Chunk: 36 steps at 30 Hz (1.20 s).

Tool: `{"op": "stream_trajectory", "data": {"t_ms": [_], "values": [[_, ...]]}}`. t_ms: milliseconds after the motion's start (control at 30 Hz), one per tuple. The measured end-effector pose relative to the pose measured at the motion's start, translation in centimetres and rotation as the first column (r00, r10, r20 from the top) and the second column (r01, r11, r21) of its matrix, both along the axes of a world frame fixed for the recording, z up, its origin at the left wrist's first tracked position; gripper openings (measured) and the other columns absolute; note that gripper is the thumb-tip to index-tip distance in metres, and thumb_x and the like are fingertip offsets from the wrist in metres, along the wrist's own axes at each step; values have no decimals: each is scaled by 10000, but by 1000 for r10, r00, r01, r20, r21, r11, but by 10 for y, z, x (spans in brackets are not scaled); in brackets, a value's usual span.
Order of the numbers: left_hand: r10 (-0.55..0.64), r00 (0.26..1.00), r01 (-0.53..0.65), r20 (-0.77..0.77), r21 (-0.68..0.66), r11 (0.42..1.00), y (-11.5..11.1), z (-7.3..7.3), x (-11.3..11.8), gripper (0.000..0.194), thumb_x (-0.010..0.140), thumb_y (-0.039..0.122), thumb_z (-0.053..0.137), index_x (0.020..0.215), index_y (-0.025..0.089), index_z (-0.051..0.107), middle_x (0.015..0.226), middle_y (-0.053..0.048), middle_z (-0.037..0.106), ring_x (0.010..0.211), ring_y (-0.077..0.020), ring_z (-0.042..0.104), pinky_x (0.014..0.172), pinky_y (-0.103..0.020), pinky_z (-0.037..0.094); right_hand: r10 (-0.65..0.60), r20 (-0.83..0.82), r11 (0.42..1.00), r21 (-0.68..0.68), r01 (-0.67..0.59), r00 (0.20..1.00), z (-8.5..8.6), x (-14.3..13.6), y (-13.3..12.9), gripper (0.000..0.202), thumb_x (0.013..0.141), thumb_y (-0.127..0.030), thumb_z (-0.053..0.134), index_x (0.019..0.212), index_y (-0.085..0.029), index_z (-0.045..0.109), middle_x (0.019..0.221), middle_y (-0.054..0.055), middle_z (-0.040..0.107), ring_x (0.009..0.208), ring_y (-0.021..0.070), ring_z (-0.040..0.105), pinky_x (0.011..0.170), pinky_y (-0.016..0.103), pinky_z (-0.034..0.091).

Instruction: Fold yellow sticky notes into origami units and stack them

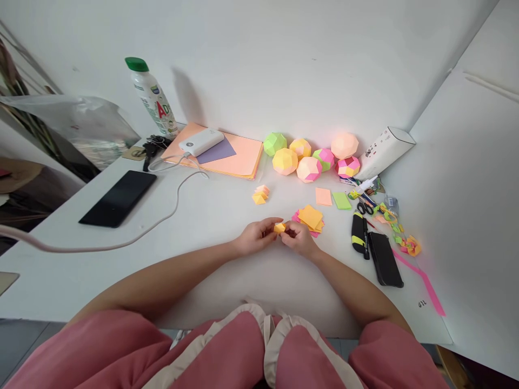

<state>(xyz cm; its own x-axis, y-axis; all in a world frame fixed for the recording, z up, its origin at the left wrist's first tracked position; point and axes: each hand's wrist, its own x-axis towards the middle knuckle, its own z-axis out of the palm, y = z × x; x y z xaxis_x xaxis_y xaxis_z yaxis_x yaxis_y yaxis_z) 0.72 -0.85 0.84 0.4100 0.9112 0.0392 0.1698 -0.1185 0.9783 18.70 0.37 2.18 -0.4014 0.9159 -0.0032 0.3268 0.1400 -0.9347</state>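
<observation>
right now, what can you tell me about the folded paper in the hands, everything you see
The folded paper is a small yellow-orange piece with flat, angled faces, some lighter than others. It is held between the left hand and the right hand, over the white table. Its finer folds are too small to make out.

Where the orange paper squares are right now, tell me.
In the head view, the orange paper squares lie right of centre on the table, just beyond the right hand, with pink sheets showing beneath.
</observation>
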Motion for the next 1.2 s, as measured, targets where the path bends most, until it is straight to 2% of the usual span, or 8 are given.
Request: {"op": "stream_trajectory", "data": {"t_ms": [200, 400, 533, 633, 733, 833, 1000, 1200], "values": [[-4, 995, 17, 98, -131, 991, 0, 4, -4, 425, 793, 229, 460, 1214, 167, 464, 697, 18, 457, 624, -107, 435, 586, -240, 388, -27, -124, 990, -144, 9, 992, 2, 6, 2, 92, 749, -251, 508, 694, -181, 489, 644, -6, 533, 529, 108, 520, 460, 233, 410], [-12, 1000, 12, 4, -74, 997, -1, 7, -4, 404, 827, 254, 412, 1222, 173, 435, 674, 40, 384, 584, -98, 376, 574, -239, 361, 24, -190, 993, -111, -45, 982, 3, 4, 0, 196, 780, -348, 562, 870, -200, 472, 724, -17, 516, 566, 100, 535, 470, 222, 412], [-5, 1000, 5, -11, -23, 1000, -2, 8, -2, 415, 812, 277, 455, 1214, 180, 423, 665, 48, 367, 575, -94, 372, 574, -237, 367, 37, -53, 997, -61, -40, 998, 2, 3, -1, 204, 813, -383, 539, 756, -188, 520, 612, -21, 497, 523, 104, 492, 470, 238, 401], [38, 999, -38, 24, -23, 999, -1, 8, 0, 418, 787, 316, 511, 1179, 185, 449, 725, 29, 429, 595, -90, 407, 583, -236, 386, 28, -61, 998, -56, -31, 998, 1, 4, 0, 238, 819, -405, 531, 728, -186, 543, 594, -17, 507, 524, 110, 496, 480, 247, 413], [59, 998, -59, 8, -44, 997, 0, 9, 0, 278, 774, 374, 532, 955, 166, 564, 797, -8, 514, 611, -93, 439, 565, -232, 387, 18, -136, 996, -89, -30, 991, 0, 6, 0, 248, 807, -421, 545, 752, -180, 563, 657, -7, 540, 534, 104, 514, 492, 246, 430], [54, 998, -55, -15, -113, 992, 1, 11, 0, 280, 776, 433, 529, 790, 155, 557, 696, 0, 532, 564, -93, 435, 506, -218, 354, 20, -146, 994, -107, -35, 989, -1, 7, 1, 248, 800, -418, 551, 753, -175, 562, 668, -5, 546, 530, 98, 508, 492, 242, 428], [104, 993, -87, 49, -272, 958, 1, 15, 0, 339, 771, 502, 535, 769, 165, 493, 563, 29, 529, 469, -74, 420, 455, -199, 318, 95, -34, 995, 29, -94, 995, -2, 5, 1, 277, 778, -352, 573, 595, -178, 459, 567, -31, 452, 495, 83, 399, 457, 225, 341], [42, 995, -20, 86, -247, 969, 2, 13, -2, 371, 773, 528, 525, 784, 157, 529, 541, 35, 499, 468, -72, 406, 458, -200, 310, 130, 29, 983, 126, -133, 991, -1, 4, 1, 322, 783, -343, 561, 550, -178, 412, 559, -31, 425, 492, 78, 356, 457, 228, 305]]}}
